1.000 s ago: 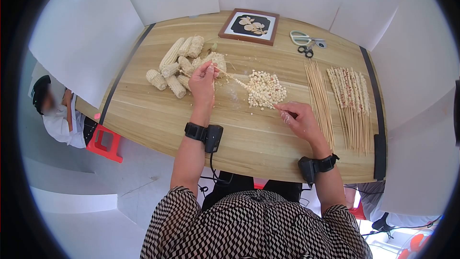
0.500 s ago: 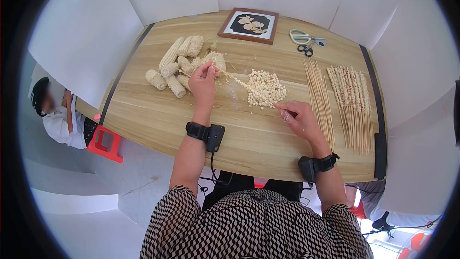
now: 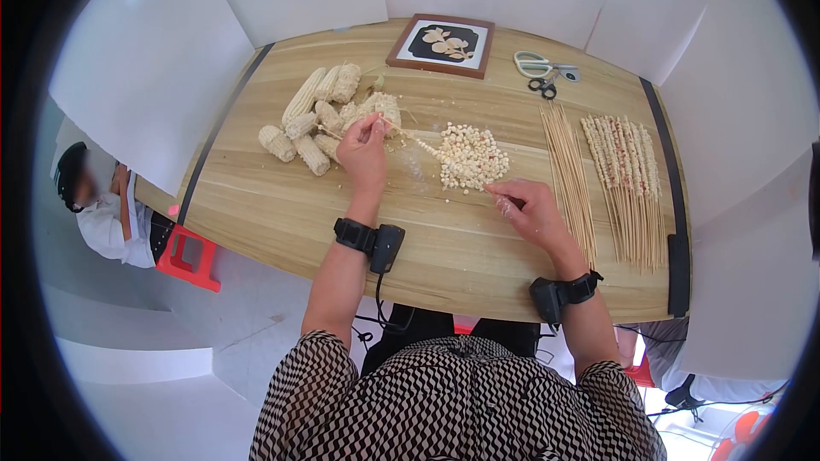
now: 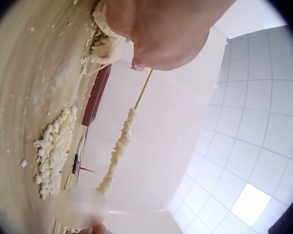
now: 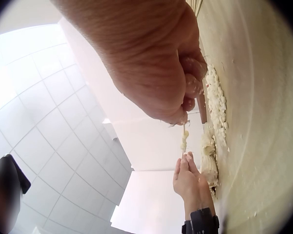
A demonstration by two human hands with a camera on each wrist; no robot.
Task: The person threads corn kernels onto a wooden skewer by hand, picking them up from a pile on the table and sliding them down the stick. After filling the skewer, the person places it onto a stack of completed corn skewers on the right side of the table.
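Note:
My left hand [image 3: 362,154] pinches the bare end of a thin wooden skewer [image 4: 145,87] between thumb and fingers, above the table and beside the corn cobs. Pale corn kernels [image 4: 118,148] are threaded in a row along the skewer, which slants down to the right. At its other end the fingertips of my right hand [image 3: 534,212] pinch it, with white bits stuck to the skin. A pile of loose corn kernels [image 3: 474,154] lies on the table between the hands, behind the skewer in the head view.
Several corn cobs [image 3: 301,109] are heaped at the left. On the right lie bare skewers [image 3: 568,183] and a row of kernel-loaded skewers [image 3: 619,158]. Scissors [image 3: 534,66] and a framed picture [image 3: 442,44] are at the back. A person [image 3: 107,213] sits beyond the left edge.
Both hands keep their grip on the skewer and stay nearly in place. The head view has shifted very slightly.

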